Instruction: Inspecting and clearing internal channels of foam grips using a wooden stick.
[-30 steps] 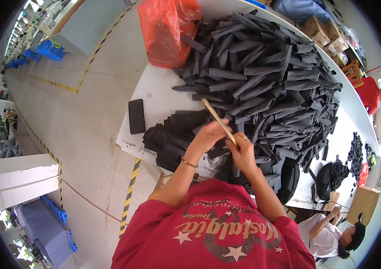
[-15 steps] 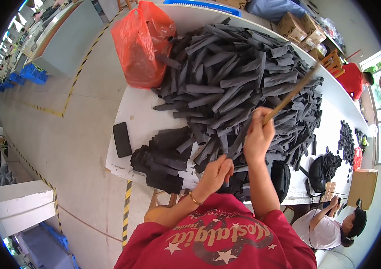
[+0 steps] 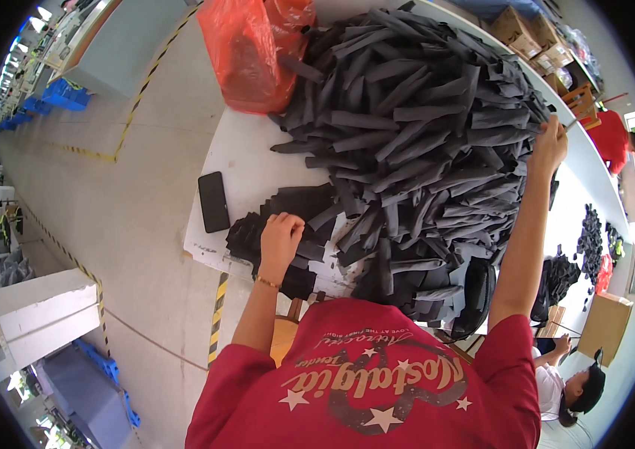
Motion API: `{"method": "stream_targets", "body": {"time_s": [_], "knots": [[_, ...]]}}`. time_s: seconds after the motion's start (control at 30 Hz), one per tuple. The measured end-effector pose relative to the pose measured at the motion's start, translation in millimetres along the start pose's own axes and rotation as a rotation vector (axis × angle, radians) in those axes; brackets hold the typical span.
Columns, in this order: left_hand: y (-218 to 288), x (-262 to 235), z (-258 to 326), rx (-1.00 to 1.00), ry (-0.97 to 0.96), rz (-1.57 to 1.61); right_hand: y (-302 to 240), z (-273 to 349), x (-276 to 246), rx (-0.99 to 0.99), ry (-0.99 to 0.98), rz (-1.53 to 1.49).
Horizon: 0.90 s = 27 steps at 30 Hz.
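A large heap of dark grey rolled fabric tubes (image 3: pixel 422 135) covers much of the white table (image 3: pixel 239 153). My right hand (image 3: pixel 549 147) is stretched to the heap's far right side, closed around a thin wooden stick (image 3: pixel 572 126). Only a short end of the stick shows beyond the fingers. My left hand (image 3: pixel 280 236) rests over a stack of flat dark fabric pieces (image 3: pixel 302 200) at the near left. Its fingers curl down against the stack, and whatever lies under the fingertips is hidden. A black phone (image 3: pixel 213 202) lies left of the stack.
An orange-red plastic bag (image 3: pixel 246 67) stands at the table's far left corner. A black bag (image 3: pixel 474 299) sits at the near edge. Smaller dark piles (image 3: pixel 590 239) lie farther right. Two other people are at the right, one in red (image 3: pixel 609 142), one in white (image 3: pixel 551 385).
My right hand has swung far right and away from me with the stick. My left hand has left the heap's near edge and moved left onto the flat fabric stack.
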<state>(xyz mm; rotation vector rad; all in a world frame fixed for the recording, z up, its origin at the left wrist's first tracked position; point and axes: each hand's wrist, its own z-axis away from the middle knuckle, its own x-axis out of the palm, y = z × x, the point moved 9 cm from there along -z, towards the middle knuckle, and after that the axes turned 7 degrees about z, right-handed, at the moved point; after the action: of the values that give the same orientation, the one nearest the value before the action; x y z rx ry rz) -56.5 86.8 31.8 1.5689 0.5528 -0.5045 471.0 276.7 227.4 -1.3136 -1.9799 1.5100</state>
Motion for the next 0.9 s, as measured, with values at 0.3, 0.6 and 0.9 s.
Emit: {"method": "stream_targets", "body": {"time_s": [0.3, 0.6, 0.9], "knots": [[-33.7, 41.0, -48.9, 0.014, -0.022, 0.044, 12.9, 277.1, 8.4, -0.046, -0.815, 0.186], [45.7, 137.7, 36.8, 0.309, -0.692, 0.087, 30.4, 356.8, 33.6, -0.219, -1.091, 0.292], [-2.9, 74.6, -32.4, 0.256, -0.224, -0.212, 30.1, 360.5, 6.2, -0.276, -1.156, 0.379]]}}
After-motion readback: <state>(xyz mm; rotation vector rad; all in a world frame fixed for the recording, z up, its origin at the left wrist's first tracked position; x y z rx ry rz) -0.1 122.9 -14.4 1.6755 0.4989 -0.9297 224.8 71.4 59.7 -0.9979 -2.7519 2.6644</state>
